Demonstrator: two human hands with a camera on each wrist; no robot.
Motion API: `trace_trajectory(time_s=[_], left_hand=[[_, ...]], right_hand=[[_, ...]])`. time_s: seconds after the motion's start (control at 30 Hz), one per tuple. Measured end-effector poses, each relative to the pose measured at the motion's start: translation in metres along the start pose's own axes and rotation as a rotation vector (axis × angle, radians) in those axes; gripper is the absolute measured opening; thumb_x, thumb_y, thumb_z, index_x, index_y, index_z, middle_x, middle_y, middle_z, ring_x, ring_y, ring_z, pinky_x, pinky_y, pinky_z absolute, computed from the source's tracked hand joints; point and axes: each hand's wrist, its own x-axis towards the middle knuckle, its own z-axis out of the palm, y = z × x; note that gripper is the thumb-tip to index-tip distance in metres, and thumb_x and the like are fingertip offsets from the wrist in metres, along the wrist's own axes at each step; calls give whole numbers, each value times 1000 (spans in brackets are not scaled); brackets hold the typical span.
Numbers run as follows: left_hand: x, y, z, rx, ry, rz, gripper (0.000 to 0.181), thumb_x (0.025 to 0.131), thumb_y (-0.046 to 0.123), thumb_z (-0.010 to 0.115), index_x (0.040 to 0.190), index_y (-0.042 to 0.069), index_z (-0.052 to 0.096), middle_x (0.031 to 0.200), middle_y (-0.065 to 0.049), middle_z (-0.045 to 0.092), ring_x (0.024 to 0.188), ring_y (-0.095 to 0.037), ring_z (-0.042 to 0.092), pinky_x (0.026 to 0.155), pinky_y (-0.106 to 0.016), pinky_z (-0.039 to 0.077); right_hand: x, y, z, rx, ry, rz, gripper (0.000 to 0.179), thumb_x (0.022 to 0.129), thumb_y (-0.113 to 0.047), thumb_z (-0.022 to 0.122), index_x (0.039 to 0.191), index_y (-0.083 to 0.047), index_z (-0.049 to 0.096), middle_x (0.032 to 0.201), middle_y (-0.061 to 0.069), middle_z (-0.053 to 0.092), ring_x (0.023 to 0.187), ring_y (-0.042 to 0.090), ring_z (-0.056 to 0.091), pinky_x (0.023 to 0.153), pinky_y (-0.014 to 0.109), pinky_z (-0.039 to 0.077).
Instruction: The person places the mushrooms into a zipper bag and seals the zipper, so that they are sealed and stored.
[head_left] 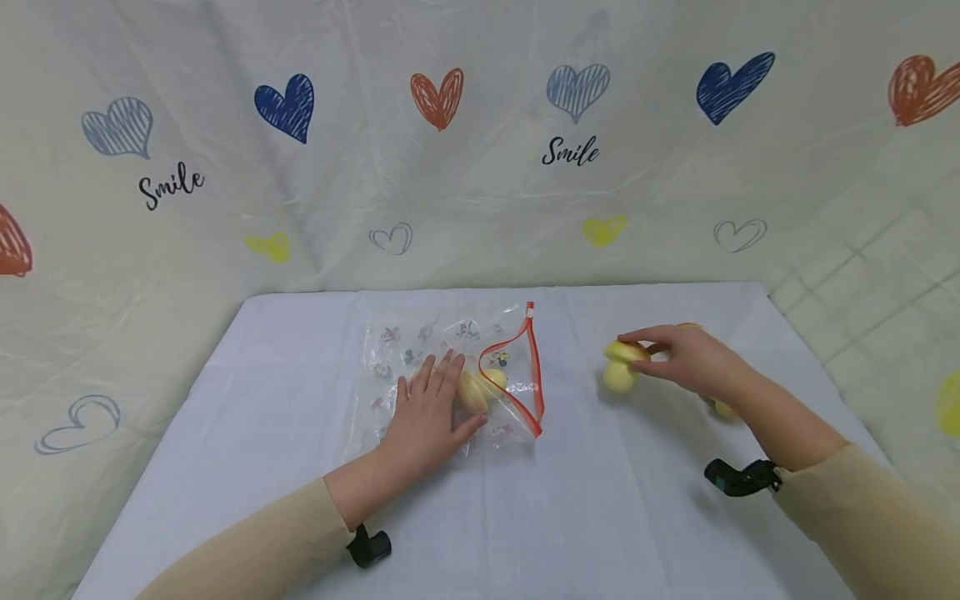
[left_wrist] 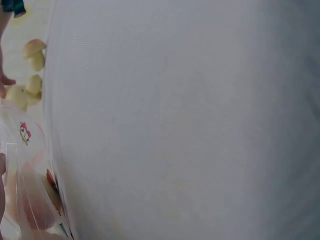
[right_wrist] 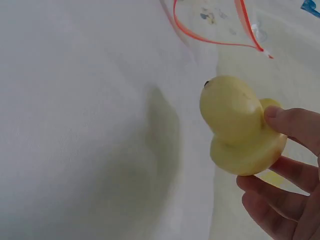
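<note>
A clear zip bag [head_left: 420,333] with a red zip edge and small printed cartoon figures lies flat on the table, its mouth spread toward the right. Inside it a yellow rounded piece [head_left: 472,393] and a paler round one show through the plastic. My left hand [head_left: 427,408] rests on the bag with fingers spread. To the right of the mouth, my right hand [head_left: 682,358] pinches a yellow lobed toy [right_wrist: 235,125] between thumb and fingers, held above the table. The toy has rounded bulges and a small dark spot.
Beyond my right hand, a mushroom-shaped piece [left_wrist: 35,52] with a tan cap stands on the table's right side. Part of another yellow piece [head_left: 724,409] shows below the right wrist. A white cloth covers the table [head_left: 585,517], and a heart-printed curtain [head_left: 487,183] hangs behind it.
</note>
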Motion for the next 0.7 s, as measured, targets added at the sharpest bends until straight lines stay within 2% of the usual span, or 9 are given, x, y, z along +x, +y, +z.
trace_trajectory(time_s=[0.23, 0.43, 0.7], left_hand=[[-1, 1, -1, 1, 2, 8, 93, 90, 65, 58, 160, 20, 16, 164, -2, 21, 150, -31, 16, 111, -69, 18], [0, 1, -1, -1, 1, 5, 93, 89, 65, 58, 160, 21, 16, 164, -2, 21, 150, -30, 16, 111, -69, 18], [0, 3, -1, -1, -5, -1, 93, 90, 65, 58, 160, 20, 16, 164, -2, 21, 150, -31, 16, 111, -69, 18]], right_hand=[[19, -27, 17, 67, 6, 1, 49, 88, -36, 75, 134, -23, 64, 132, 7, 64, 113, 29, 63, 82, 41, 55], [35, -43, 36, 108, -16, -46, 49, 87, -32, 77, 134, -24, 64, 130, 0, 64, 114, 24, 62, 85, 41, 55], [49, -64, 59, 149, -17, -100, 47, 87, -28, 78, 131, -21, 66, 128, -2, 66, 112, 22, 62, 88, 42, 54]])
